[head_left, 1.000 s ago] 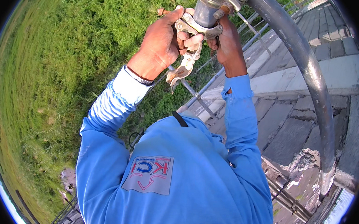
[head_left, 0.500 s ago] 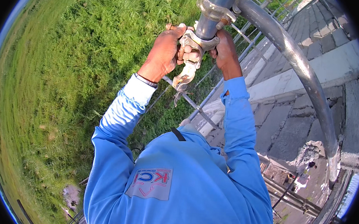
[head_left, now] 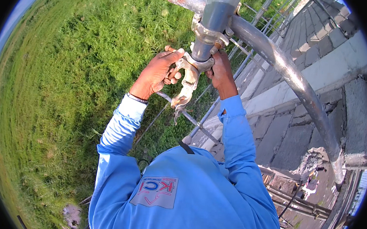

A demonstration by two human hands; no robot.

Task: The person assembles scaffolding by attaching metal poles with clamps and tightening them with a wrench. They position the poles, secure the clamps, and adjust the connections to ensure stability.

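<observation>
A scaffold coupler (head_left: 189, 80) sits around the lower end of an upright grey steel tube (head_left: 202, 50), its loose jaw hanging open below. My left hand (head_left: 154, 74) is at the coupler's left side, thumb and fingers closed about its rusty bolt (head_left: 172, 73); the exact grip is partly hidden. On the other side, my right hand (head_left: 222, 75) is closed against the coupler's right edge, its fingertips partly behind the tube. A second coupler (head_left: 210, 35) is clamped higher on the same tube, just above my hands.
A curved grey pipe (head_left: 287, 68) sweeps from the upright down to the right. Beside it runs a block wall with a concrete ledge (head_left: 273, 94). Thinner scaffold tubes (head_left: 199, 126) cross below my hands. Green grass (head_left: 67, 86) lies far below on the left.
My left hand has drawn a little left and down, its fingers no longer showing through the coupler. The hands and tube appear lower and further left in view. My right hand stays at the coupler.
</observation>
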